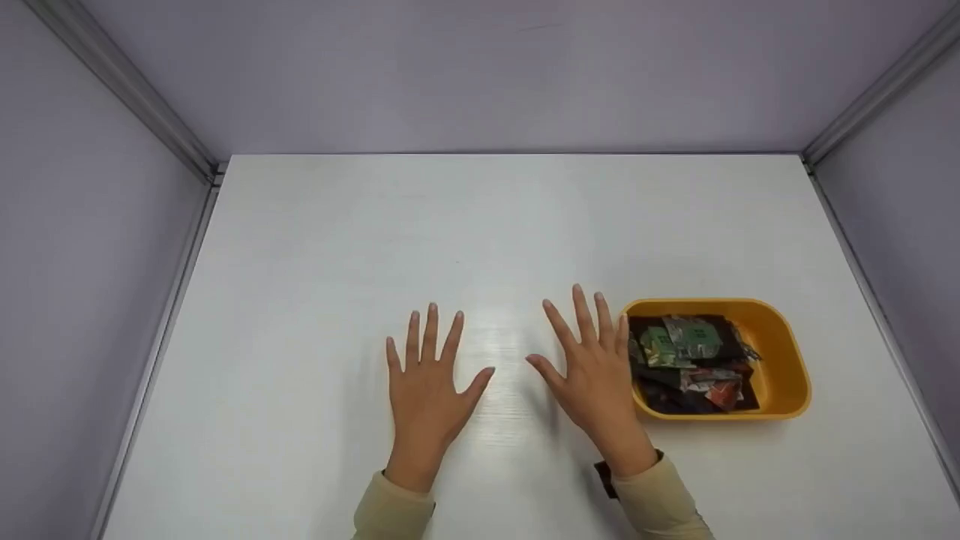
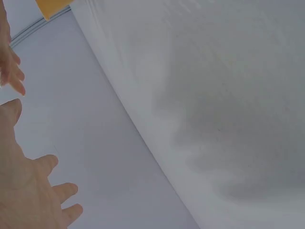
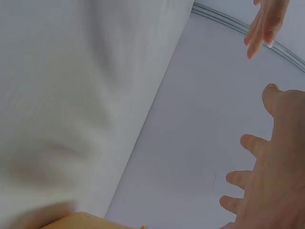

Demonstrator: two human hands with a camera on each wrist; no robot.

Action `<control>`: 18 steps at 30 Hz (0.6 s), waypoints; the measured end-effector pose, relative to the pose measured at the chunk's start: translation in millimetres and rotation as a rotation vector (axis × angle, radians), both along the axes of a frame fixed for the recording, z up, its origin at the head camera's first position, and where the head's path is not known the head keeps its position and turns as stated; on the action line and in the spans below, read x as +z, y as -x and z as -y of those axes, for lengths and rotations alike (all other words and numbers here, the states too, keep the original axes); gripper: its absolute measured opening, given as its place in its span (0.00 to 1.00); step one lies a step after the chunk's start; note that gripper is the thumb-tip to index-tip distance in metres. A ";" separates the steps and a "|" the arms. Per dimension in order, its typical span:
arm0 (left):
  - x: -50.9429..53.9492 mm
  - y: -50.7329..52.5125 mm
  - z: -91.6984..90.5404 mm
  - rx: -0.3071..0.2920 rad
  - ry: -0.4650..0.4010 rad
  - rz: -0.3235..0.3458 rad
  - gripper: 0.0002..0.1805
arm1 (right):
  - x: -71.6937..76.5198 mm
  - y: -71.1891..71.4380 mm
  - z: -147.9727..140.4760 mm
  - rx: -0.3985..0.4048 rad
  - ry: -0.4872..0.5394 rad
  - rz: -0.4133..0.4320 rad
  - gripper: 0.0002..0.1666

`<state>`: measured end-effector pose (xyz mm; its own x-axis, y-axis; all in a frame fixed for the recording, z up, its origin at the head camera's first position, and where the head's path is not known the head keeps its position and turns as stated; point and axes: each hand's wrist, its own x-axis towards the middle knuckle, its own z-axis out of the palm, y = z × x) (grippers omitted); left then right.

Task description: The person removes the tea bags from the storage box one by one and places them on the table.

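Note:
Both hands are held over the white table (image 1: 510, 217) with fingers straight and spread, and neither holds anything. The left hand (image 1: 426, 394) is near the middle of the table, its thumb pointing toward the other hand. The right hand (image 1: 596, 379) is beside a yellow plastic tub (image 1: 784, 367); in the head view its little finger overlaps the tub's left rim. Inside the tub lie several small clear packets with green cards (image 1: 694, 337), red-printed pieces (image 1: 724, 394) and dark flat pieces. Shadows below the hands in the wrist views show them raised off the table.
Pale walls enclose the table at the back (image 1: 510, 82), left (image 1: 82, 247) and right (image 1: 900, 187), with grey metal profiles (image 1: 142, 90) along the corners. A small dark piece (image 1: 606, 480) shows by the right sleeve cuff (image 1: 652, 491).

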<state>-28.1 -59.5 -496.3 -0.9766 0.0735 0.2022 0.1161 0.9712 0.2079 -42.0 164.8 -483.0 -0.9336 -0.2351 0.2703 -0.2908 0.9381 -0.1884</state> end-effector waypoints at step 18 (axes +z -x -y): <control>-8.7 -12.5 20.7 0.015 -0.082 -0.016 0.43 | 2.9 -9.2 -112.7 -0.144 0.166 -0.074 0.38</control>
<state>-15.6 -80.1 -504.9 -0.9741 0.0410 0.2223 0.1052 0.9527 0.2852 -32.8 277.5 -480.1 -0.9304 -0.0477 0.3634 -0.1752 0.9288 -0.3265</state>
